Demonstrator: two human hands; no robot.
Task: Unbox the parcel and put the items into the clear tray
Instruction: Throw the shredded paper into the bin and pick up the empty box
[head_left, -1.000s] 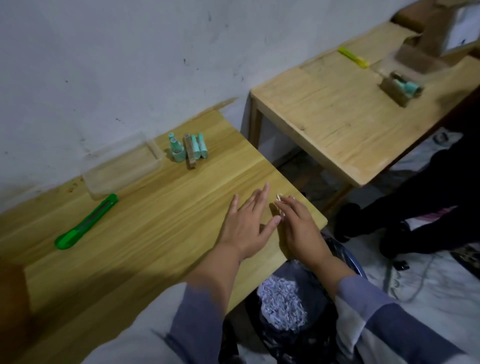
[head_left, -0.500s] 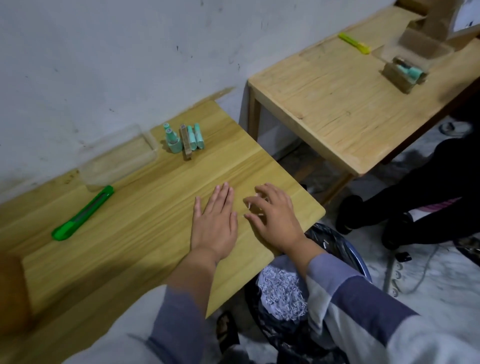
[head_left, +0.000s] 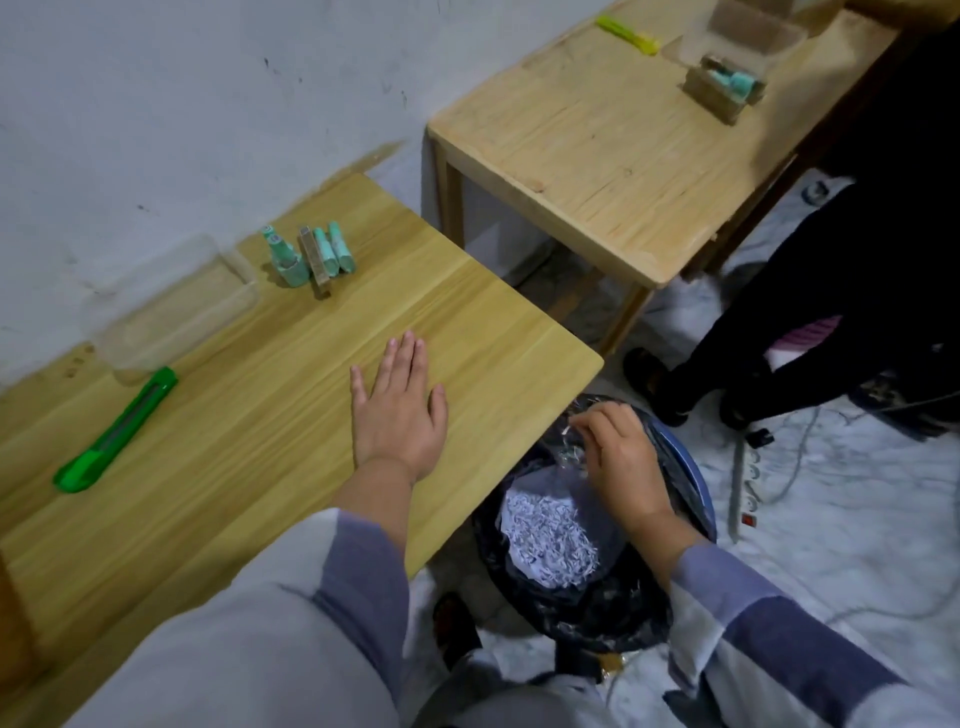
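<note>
The left hand (head_left: 397, 415) is laid flat on the desk (head_left: 249, 426), the right hand (head_left: 621, 457) pinching shreds over the bin (head_left: 691, 483), while the clear tray (head_left: 176, 312) is seen lengthwise along the wall.

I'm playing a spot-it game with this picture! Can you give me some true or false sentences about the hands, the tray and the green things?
1. The left hand lies flat on the table. True.
2. The clear tray is full of bottles. False: the teal bottles stand and lie on the table beside it.
3. The right hand is over the bin. True.
4. The green knife is in the left hand. False: it lies alone on the table.
5. The bin holds shredded paper. True.
</note>
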